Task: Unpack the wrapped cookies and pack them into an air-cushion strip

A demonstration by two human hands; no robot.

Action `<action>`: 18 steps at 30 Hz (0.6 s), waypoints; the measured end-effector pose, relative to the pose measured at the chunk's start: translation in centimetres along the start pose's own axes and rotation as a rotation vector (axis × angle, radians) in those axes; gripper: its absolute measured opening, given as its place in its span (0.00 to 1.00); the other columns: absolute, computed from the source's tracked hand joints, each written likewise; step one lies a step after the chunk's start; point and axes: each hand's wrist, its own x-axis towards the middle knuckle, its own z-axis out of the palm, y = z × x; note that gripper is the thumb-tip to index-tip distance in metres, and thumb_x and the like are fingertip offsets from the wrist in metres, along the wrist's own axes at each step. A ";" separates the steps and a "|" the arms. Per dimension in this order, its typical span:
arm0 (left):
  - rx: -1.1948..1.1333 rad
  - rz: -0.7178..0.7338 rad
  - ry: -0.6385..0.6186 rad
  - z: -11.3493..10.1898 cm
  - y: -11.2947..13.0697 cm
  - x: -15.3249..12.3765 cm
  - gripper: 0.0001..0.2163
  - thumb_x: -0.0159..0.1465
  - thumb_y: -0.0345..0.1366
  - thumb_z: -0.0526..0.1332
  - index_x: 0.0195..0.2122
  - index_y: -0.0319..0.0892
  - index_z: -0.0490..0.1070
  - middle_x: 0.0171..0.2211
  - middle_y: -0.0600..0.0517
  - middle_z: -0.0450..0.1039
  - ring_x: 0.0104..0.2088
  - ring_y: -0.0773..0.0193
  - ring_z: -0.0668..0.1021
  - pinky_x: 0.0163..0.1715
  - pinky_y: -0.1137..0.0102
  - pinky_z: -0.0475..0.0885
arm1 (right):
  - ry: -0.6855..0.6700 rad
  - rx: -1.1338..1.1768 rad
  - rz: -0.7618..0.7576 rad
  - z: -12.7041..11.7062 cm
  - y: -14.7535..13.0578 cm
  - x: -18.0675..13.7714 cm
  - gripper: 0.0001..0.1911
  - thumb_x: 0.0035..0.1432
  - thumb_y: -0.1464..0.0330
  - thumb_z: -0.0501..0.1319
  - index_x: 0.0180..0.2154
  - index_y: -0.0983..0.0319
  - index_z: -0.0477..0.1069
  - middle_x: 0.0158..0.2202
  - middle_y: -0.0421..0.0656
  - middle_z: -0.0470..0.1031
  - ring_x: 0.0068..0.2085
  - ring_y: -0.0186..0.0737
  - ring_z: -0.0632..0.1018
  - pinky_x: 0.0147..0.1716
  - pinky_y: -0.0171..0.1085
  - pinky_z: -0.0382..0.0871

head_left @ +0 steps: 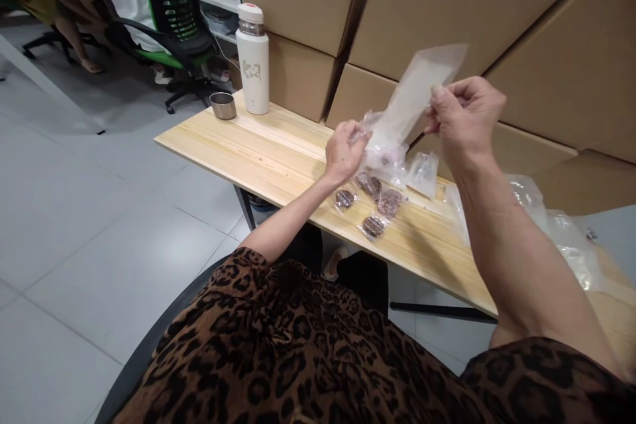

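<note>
A long, translucent white plastic bag (420, 89) slants up over the wooden table. My right hand (470, 112) pinches its right edge, thumb against fingers. Lower down, my left hand (345, 152) is closed on crinkled clear plastic (382, 146) at the bag's lower end; I cannot tell whether the two are one piece. Below my hands, several dark round pieces in clear wrappers lie on the wood, among them one disc (344, 198) at the left and another disc (372, 226) nearest the front edge. A small clear bag (423, 173) stands just right of the crinkled plastic.
Large cardboard boxes (427, 6) are stacked behind the table (278, 159). A white flask (253, 63) and a metal cup (223, 106) stand at its left end. More clear bags (571, 245) lie to the right. A person sits on an office chair (171, 6) at the back left.
</note>
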 end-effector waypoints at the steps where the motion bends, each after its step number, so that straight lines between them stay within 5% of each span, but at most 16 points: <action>1: 0.017 0.029 0.023 -0.6 0.4 0.8 0.05 0.74 0.39 0.61 0.41 0.46 0.74 0.49 0.49 0.80 0.52 0.58 0.81 0.58 0.62 0.76 | 0.014 0.026 0.027 -0.3 0.8 0.0 0.16 0.68 0.57 0.63 0.33 0.52 0.59 0.24 0.37 0.71 0.21 0.34 0.65 0.23 0.37 0.61; 4: 0.063 0.157 0.041 -2.3 2.1 2.8 0.03 0.73 0.35 0.61 0.43 0.47 0.74 0.50 0.52 0.80 0.54 0.59 0.80 0.59 0.62 0.75 | 0.037 0.052 0.055 -1.4 3.0 -0.7 0.19 0.65 0.48 0.60 0.36 0.53 0.59 0.27 0.40 0.71 0.23 0.36 0.67 0.24 0.39 0.63; 6: 0.101 0.260 0.016 -2.9 3.3 3.7 0.04 0.72 0.31 0.61 0.44 0.48 0.73 0.50 0.54 0.80 0.53 0.59 0.80 0.59 0.61 0.76 | 0.152 0.023 -0.065 -2.6 3.7 -1.7 0.22 0.65 0.43 0.57 0.41 0.55 0.63 0.33 0.45 0.73 0.29 0.40 0.73 0.29 0.43 0.69; 9: 0.170 0.389 -0.065 -3.2 5.1 4.6 0.06 0.71 0.29 0.61 0.44 0.49 0.72 0.49 0.54 0.80 0.53 0.59 0.80 0.59 0.61 0.76 | 0.293 -0.179 -0.424 -4.8 3.2 -3.5 0.37 0.65 0.38 0.55 0.59 0.61 0.64 0.52 0.56 0.73 0.51 0.53 0.79 0.49 0.55 0.75; 12: 0.224 0.501 -0.198 -2.8 7.0 4.7 0.07 0.72 0.27 0.58 0.45 0.45 0.73 0.49 0.50 0.79 0.53 0.58 0.80 0.59 0.62 0.75 | 0.150 -0.516 -0.620 -6.5 1.5 -4.5 0.51 0.63 0.35 0.58 0.73 0.61 0.54 0.69 0.60 0.64 0.70 0.63 0.67 0.67 0.62 0.61; 14: 0.257 0.584 -0.277 -2.2 8.3 4.5 0.09 0.72 0.26 0.57 0.48 0.43 0.74 0.50 0.48 0.78 0.55 0.57 0.79 0.61 0.60 0.74 | 0.032 -0.666 -0.567 -6.9 0.4 -4.5 0.47 0.64 0.39 0.61 0.71 0.62 0.60 0.69 0.59 0.67 0.72 0.64 0.65 0.69 0.63 0.55; 18: 0.250 0.747 -0.316 -1.0 9.5 4.0 0.14 0.72 0.29 0.59 0.58 0.41 0.73 0.61 0.44 0.76 0.67 0.55 0.73 0.71 0.59 0.65 | -0.058 -0.785 -0.337 -8.4 -0.7 -3.0 0.16 0.73 0.60 0.55 0.46 0.63 0.78 0.48 0.54 0.82 0.55 0.54 0.80 0.59 0.52 0.66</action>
